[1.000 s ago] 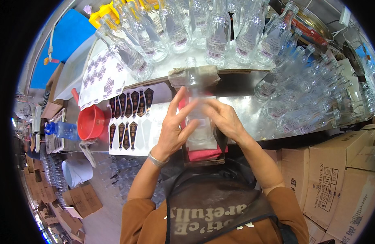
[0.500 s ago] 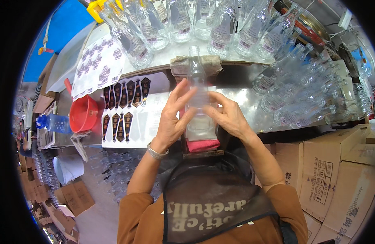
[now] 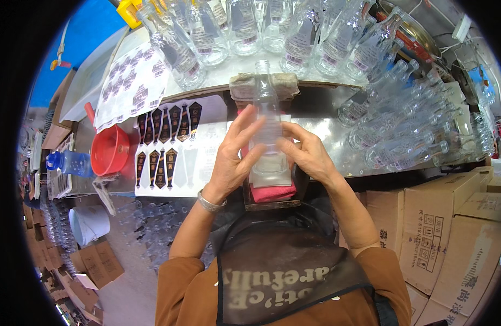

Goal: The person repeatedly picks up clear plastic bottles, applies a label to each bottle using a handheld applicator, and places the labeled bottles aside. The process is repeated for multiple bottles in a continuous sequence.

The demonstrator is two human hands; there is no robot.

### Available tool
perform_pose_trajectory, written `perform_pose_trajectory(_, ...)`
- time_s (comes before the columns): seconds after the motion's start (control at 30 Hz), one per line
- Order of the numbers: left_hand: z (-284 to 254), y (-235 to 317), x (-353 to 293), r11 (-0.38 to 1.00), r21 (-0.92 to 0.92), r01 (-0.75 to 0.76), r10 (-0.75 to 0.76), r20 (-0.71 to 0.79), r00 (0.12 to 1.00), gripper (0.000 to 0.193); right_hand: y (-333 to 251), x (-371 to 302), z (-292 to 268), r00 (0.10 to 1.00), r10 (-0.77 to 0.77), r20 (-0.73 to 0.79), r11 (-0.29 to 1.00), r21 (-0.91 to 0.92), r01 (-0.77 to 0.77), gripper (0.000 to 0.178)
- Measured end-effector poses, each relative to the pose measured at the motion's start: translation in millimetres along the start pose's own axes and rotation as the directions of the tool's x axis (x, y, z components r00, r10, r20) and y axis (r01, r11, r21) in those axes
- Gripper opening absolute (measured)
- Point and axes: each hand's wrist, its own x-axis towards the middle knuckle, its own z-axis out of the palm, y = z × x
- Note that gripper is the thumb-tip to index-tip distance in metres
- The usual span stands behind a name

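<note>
A clear glass bottle lies on a small stand in front of me, its neck pointing away and resting on a cloth-wrapped block. On its left side, my left hand presses fingers and thumb against the glass, a silver bracelet at the wrist. Opposite, my right hand has its thumb and curled fingers on the bottle's right side. Between the hands the bottle's surface looks blurred. Under its base are a pale pad and a folded pink cloth. To the left lies a sheet of dark tie-shaped labels, with some spots peeled off.
Several upright bottles line the raised shelf ahead. More bottles lie piled at the right. A second label sheet, a red scoop and a blue plastic bottle are at left. Cardboard boxes stand low at right.
Both hands stay on the bottle in nearly the same pose. The whole view has shifted very slightly; nothing has plainly been picked up or let go.
</note>
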Motion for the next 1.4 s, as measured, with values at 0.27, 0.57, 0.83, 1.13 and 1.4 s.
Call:
perform_pose_trajectory(0.27,1.1,-2.5,-0.8,0.999,0.036,-0.004,0.004,-0.002,1.0,0.054,-1.2,-0.3,0.2,1.0,-0.013,0.003,1.0,-0.011,0.013,0.057)
perform_pose_trajectory(0.57,2.1,-0.2,-0.2,0.998,0.057,-0.002,0.002,0.005,1.0,0.055,11.0,3.3,-11.0,0.999,0.021,-0.048,0.999,0.047,-0.019,0.048)
perform_pose_trajectory(0.83,1.7,0.3,0.3,0.998,0.067,-0.005,0.005,0.003,1.0,0.054,36.1,11.2,-41.6,0.912,0.165,-0.375,0.731,0.668,0.143,0.027)
perform_pose_trajectory(1.13,2.9,2.5,-0.3,0.998,0.065,0.006,-0.006,-0.01,1.0,0.057,-45.2,28.2,-24.0,0.809,-0.558,-0.188,0.77,-0.482,0.419,0.028)
perform_pose_trajectory(1.4,5.4,-2.3,-37.6,0.995,0.097,0.026,-0.029,0.035,0.999,0.105,-63.1,36.0,-14.5,0.56,-0.815,0.145,0.327,-0.683,0.653,0.024)
